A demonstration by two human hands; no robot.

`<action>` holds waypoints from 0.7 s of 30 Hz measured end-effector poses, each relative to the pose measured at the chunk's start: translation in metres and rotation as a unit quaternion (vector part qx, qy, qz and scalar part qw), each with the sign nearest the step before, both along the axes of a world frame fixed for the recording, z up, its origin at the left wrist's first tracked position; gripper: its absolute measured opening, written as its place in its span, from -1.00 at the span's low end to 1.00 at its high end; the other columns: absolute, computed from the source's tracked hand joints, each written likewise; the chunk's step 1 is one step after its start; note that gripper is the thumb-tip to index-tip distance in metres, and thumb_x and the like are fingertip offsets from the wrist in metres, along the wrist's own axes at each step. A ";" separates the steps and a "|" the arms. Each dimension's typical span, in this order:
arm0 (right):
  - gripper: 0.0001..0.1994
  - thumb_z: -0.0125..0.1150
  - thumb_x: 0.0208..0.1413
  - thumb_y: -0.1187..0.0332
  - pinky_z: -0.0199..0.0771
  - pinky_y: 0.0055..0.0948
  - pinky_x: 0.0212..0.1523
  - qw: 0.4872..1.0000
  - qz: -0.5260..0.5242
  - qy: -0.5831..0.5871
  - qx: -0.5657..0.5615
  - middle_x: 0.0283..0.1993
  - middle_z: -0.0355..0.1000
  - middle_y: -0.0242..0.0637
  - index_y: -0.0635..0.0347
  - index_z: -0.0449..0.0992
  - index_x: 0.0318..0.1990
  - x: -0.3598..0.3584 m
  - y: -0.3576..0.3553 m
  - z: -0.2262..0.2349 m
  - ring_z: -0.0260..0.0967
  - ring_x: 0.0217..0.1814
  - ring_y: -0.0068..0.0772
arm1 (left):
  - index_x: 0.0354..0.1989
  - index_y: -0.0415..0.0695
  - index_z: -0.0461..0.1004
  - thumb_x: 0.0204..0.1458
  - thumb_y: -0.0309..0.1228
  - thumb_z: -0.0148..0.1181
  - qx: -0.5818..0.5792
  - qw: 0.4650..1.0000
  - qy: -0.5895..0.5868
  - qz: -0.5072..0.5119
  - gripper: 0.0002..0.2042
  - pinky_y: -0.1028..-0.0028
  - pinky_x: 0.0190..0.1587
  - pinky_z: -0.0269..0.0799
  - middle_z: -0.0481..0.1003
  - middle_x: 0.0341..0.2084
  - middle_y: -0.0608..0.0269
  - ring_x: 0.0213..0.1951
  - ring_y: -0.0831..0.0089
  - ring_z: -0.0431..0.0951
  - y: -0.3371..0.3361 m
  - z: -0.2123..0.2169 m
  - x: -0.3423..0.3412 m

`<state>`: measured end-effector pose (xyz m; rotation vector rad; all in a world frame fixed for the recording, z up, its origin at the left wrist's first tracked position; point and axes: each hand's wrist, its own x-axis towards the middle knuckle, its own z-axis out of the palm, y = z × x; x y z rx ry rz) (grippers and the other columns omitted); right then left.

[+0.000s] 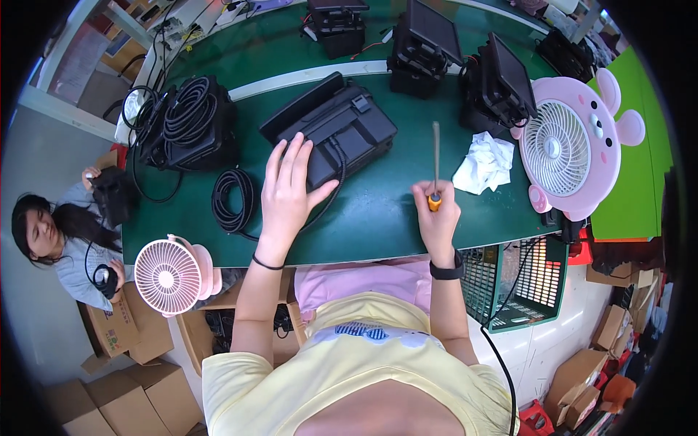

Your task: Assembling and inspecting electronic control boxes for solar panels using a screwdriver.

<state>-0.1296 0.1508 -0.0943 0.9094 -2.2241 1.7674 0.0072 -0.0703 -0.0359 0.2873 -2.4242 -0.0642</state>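
Observation:
On the green table in front of me lies a black plastic device case (356,134) with a raised flap along its far left side. My left hand (287,185) rests on its near left corner, fingers stretched out and apart. A black cable runs from the case past that hand to a coil (233,201) on the table. Closed around a screwdriver (435,163) is my right hand (438,218). The screwdriver has a yellow and black handle, and its long shaft points up and away from me, apart from the case. A crumpled white tissue (486,163) lies right of it.
Black cases with panels (424,47) stand along the back. Coiled cable (187,112) tops a black box at left. A pink fan (571,142) is at right, a smaller fan (169,276) at the front left edge. A green crate (512,283) sits below. A co-worker (69,240) sits left.

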 end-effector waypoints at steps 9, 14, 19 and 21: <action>-0.66 0.35 0.08 0.40 0.49 -0.24 -0.28 0.981 0.030 0.095 0.167 -0.29 0.53 -0.17 0.06 0.50 0.03 0.020 0.011 0.017 0.51 -0.27 -0.11 | 0.03 -0.13 0.53 0.09 -0.42 0.26 0.098 0.992 0.076 0.027 -0.69 0.27 0.18 0.33 0.52 0.04 0.13 0.11 0.15 0.46 -0.017 0.021 -0.018; -0.69 0.37 0.03 0.43 0.47 -0.30 -0.27 0.969 0.024 0.131 0.210 -0.30 0.49 -0.28 0.02 0.57 -0.03 0.029 0.014 0.035 0.43 -0.26 -0.22 | 0.22 -0.07 0.42 0.19 -0.25 0.11 0.132 0.990 0.031 0.046 -0.58 0.19 0.34 0.10 0.37 0.23 0.09 0.28 0.09 0.29 -0.015 -0.002 -0.025; -0.68 0.40 -0.01 0.43 0.45 -0.36 -0.32 0.960 0.016 0.186 0.207 -0.34 0.46 -0.37 -0.05 0.63 -0.05 0.032 0.010 0.046 0.39 -0.30 -0.31 | 0.23 -0.05 0.41 0.15 -0.32 0.13 0.149 0.988 0.002 0.047 -0.56 0.18 0.33 0.13 0.33 0.25 0.10 0.29 0.06 0.26 -0.013 0.004 -0.023; -0.66 0.42 -0.04 0.42 0.44 -0.39 -0.34 0.951 -0.007 0.207 0.230 -0.35 0.44 -0.40 -0.09 0.64 -0.05 0.033 0.011 0.051 0.38 -0.31 -0.35 | 0.23 -0.06 0.41 0.10 -0.39 0.13 0.180 0.983 0.000 0.026 -0.54 0.17 0.33 0.16 0.32 0.25 0.09 0.28 0.05 0.26 -0.014 0.004 -0.022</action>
